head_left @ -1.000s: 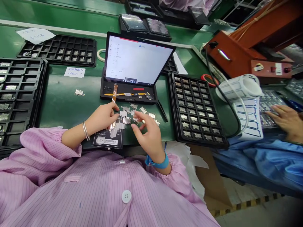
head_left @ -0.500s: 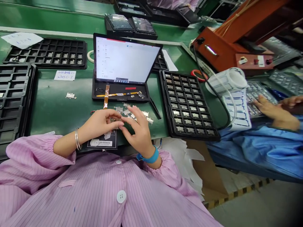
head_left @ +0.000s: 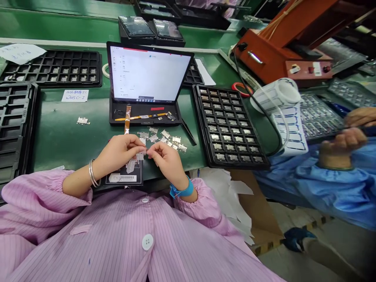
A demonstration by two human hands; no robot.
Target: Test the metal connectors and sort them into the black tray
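My left hand (head_left: 117, 153) and my right hand (head_left: 165, 158) meet fingertip to fingertip just above the front edge of the green bench. Together they pinch one small metal part (head_left: 143, 150). A translucent strip (head_left: 131, 165) hangs below it, over a black card with a barcode label (head_left: 125, 177). Several loose metal parts (head_left: 164, 136) lie just beyond my fingers. Behind them a lit tablet (head_left: 147, 74) leans on a black fixture (head_left: 116, 117), from which an orange flex ribbon (head_left: 127, 119) runs toward my left hand.
A black tray of parts (head_left: 202, 117) lies to the right, more trays at left (head_left: 17, 117) and back left (head_left: 55, 68). One stray part (head_left: 82, 120) and a paper note (head_left: 75, 95) lie left. A label roll (head_left: 279, 98) and a co-worker's hands (head_left: 342, 147) are at right.
My right hand left the loose parts and closed in on my left hand; both now pinch one part. The view has shifted to the right. The co-worker's hands moved.
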